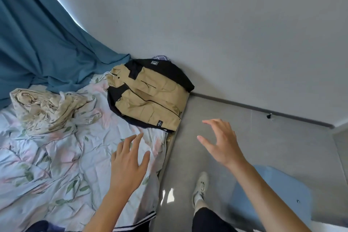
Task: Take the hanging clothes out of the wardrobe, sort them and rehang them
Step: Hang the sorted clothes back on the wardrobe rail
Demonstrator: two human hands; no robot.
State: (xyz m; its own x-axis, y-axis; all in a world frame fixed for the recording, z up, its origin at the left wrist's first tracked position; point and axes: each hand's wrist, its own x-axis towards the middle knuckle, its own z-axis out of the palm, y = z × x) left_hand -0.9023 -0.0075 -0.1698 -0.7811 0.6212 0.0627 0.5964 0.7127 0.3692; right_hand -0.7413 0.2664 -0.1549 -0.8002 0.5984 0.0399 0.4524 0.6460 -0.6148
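Left hand point(128, 158): fingers spread and nearly straight, holding nothing, over the near edge of the bed point(56, 156); whether the palm touches the sheet cannot be told. Right hand point(222, 143): fingers apart and loosely bent, holding nothing, out past the bed's edge above the grey floor point(263, 147). Jacket point(150, 96): tan with black shoulders and sleeves, folded, lying on the far corner of the bed against the wall point(226, 24), beyond both hands and apart from them. A small piece of patterned purple cloth point(162, 58) shows behind the jacket, mostly hidden. Crumpled cream bedding point(49, 111): bunched on the bed, to the jacket's left. Teal curtain point(37, 33): hangs at the bed's far side, its hem spilling onto the bed. Dark garment with white stripes point(137, 220): on the bed's near edge, cut off by the frame. Shoe point(200, 188) and blue object point(273, 194): on the floor beside the bed, the latter partly hidden by the right forearm.
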